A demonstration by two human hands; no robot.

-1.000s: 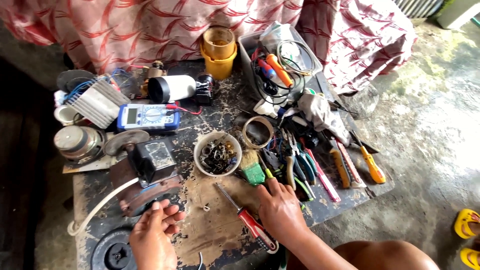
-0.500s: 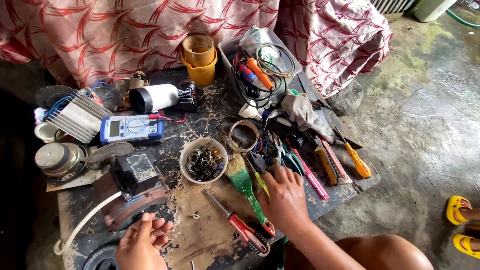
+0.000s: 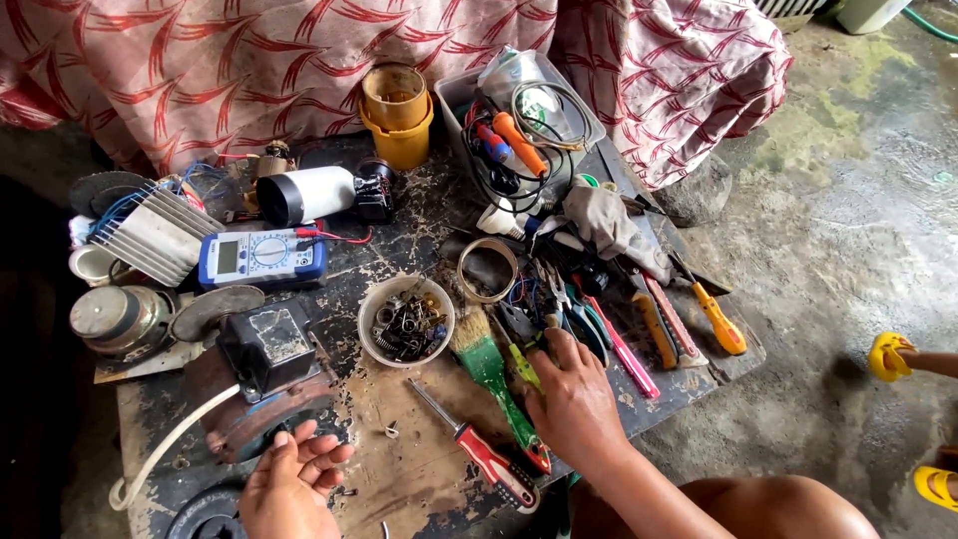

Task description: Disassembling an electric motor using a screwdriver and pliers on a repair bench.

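My right hand [image 3: 571,399] rests palm down on the worn table, its fingers reaching into a pile of pliers [image 3: 579,317] and small tools. It covers part of a green-handled paintbrush [image 3: 486,365]. A red-handled screwdriver [image 3: 477,449] lies just left of that hand. My left hand [image 3: 291,483] hovers at the near edge with fingers loosely curled and nothing visible in it, beside a rusty electric motor [image 3: 261,377] with a white cable [image 3: 160,454]. A small white bowl [image 3: 406,320] of springs and screws sits between the two hands.
A blue multimeter [image 3: 263,258], a finned heat sink [image 3: 148,236], a white cylinder [image 3: 317,194], a yellow cup [image 3: 397,116] and a plastic tub of wires [image 3: 519,130] crowd the back. Screwdrivers [image 3: 713,314] lie at the right edge. Yellow sandals [image 3: 888,355] stand on the concrete floor.
My right hand moved from near the red-handled screwdriver up and right into the tool pile, over the green brush. My left hand shifted slightly lower beside the motor.
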